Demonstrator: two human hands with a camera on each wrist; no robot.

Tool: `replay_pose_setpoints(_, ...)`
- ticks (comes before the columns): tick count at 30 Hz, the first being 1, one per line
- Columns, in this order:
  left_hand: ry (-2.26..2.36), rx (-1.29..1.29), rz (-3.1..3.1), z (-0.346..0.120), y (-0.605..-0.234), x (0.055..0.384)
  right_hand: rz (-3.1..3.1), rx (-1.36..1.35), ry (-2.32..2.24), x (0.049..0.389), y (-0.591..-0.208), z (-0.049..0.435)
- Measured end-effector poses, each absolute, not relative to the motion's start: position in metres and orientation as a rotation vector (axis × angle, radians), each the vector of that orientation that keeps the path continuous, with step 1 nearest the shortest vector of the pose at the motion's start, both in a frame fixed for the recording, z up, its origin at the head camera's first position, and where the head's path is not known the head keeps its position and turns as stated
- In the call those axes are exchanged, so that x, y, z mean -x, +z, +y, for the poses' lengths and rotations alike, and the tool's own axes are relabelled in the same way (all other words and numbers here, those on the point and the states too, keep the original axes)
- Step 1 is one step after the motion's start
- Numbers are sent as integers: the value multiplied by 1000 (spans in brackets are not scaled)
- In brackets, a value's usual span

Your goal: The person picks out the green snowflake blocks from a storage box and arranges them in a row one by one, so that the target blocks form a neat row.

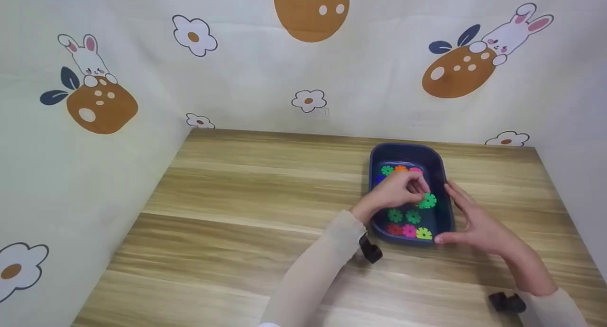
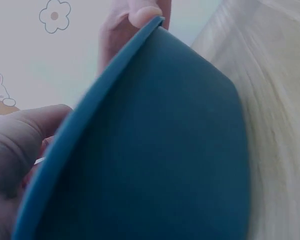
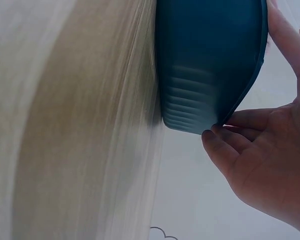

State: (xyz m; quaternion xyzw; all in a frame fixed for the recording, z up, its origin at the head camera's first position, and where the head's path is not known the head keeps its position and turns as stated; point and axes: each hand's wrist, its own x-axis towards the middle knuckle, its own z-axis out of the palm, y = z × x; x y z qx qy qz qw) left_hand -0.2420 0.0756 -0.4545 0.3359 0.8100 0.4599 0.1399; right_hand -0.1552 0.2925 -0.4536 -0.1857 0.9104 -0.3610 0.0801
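L hand [image 1: 397, 189], pinching grn pc [image 1: 428, 201], partly blocks blue pc [image 1: 380, 179]; R hand [image 1: 481, 227] holds tray [image 1: 407, 151].

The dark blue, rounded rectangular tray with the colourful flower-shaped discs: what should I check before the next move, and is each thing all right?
1. Dark blue, rounded rectangular tray resting on the wood-grain table: ok.
2. Right hand holding the tray: ok, thumb at the near corner, fingers at the right side.
3. Left hand free: not ok, it pinches a bright green, flower-shaped disc.
4. Near row inside the tray: ok, a red disc, a pink disc and a yellow disc.
5. Tray floor under the left hand: cannot tell, the hand hides it.
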Motion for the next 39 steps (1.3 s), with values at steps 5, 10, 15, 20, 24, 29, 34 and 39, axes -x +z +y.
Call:
replay_pose_setpoints(5,1402,-914,2342,70,-449,243,2725,558,-1083,155,-454,293)
replay_pose_setpoints(10,1470,-835,2347,61,-444,246,2725,548,-1065,154,-451,293)
replay_pose_setpoints(15,1524,-793,2332,52,-437,249,2721,522,-1048,155,-450,293)
replay_pose_setpoints(20,1570,-782,2325,43,-433,253,2724,513,-1047,155,-451,292)
replay_pose_setpoints(24,1615,-764,2326,35,-431,256,2721,520,-1058,155,-453,291)
replay_pose_setpoints(29,1697,-689,2279,25,-427,258,2717,539,-1095,155,-452,292)
replay_pose_setpoints(34,1730,-627,2285,14,-426,262,2719,526,-1077,155,-451,293)
replay_pose_setpoints(39,1750,-588,2296,3,-427,265,2724,507,-1049,154,-450,292)
